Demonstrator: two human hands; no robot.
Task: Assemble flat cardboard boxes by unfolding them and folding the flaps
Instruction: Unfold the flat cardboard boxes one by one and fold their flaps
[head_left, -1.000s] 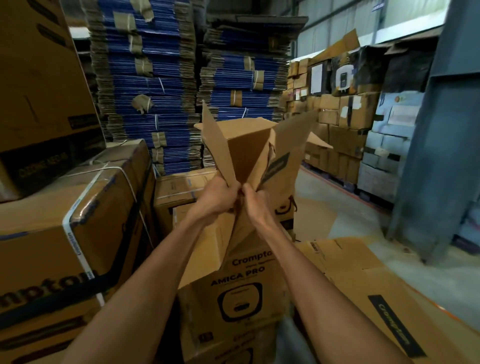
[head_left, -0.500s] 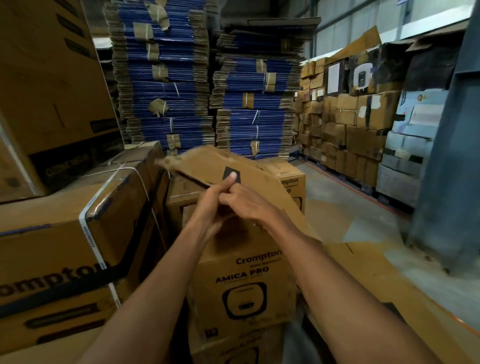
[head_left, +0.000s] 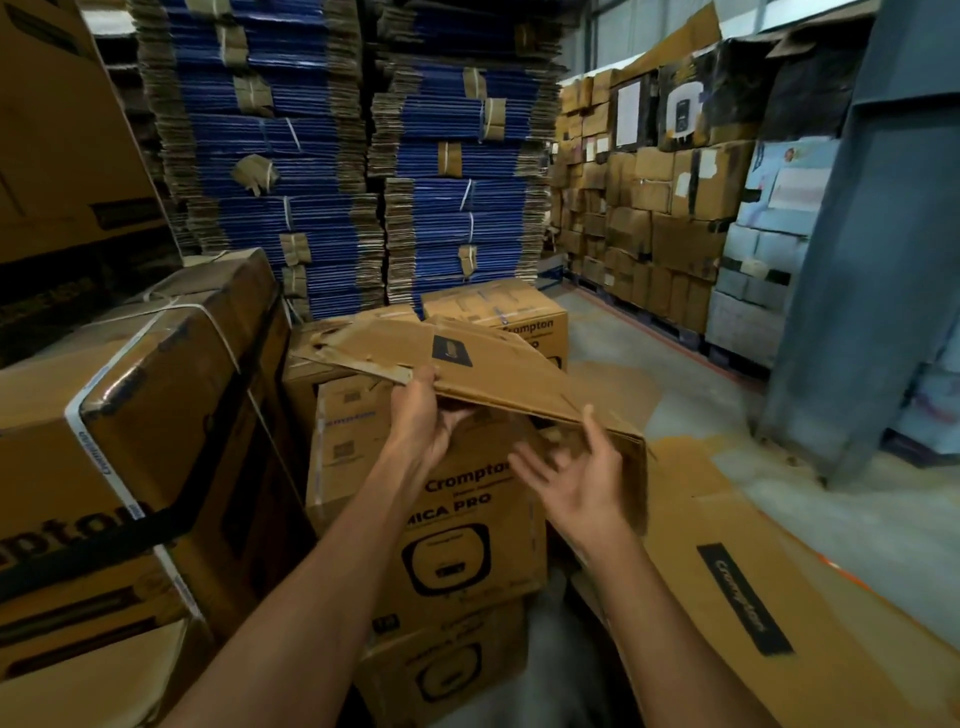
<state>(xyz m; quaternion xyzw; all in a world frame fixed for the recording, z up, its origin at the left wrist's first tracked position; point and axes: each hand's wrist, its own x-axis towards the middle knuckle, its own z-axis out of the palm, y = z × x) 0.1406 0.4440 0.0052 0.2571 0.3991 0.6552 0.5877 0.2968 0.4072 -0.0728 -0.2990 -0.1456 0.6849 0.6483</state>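
- Head view, far back: two tall stacks of flat cartons (head_left: 291, 171), with blue faces and ragged brown corrugated edges, bundled with white cord and scraps of card.
- At right: a smooth grey-blue steel column (head_left: 857, 260), and behind it a wall of brown cartons (head_left: 649, 218), dented and patched with paper labels.
- At left: a large strapped carton (head_left: 156, 415), glossy brown, corners scuffed dark, bound with a white printed band.
- On the floor at right: a flat cardboard sheet (head_left: 753, 597), matte tan, with a black logo strip.
- Centre, straight ahead: a printed carton (head_left: 467, 545), squared up, standing on another like it.
- Tilted over its top: the box flap (head_left: 493, 374), creased and torn along the left edge, with a folded-down side panel at the right; unclear whether hinged to that carton.
- Left hand (head_left: 421, 415): pinching the flap's near edge, thumb on top, fingers curled beneath.
- Right hand (head_left: 582, 478): palm up under the flap's right part, fingers spread and slack, grasping nothing; blurred, so contact with the card uncertain.
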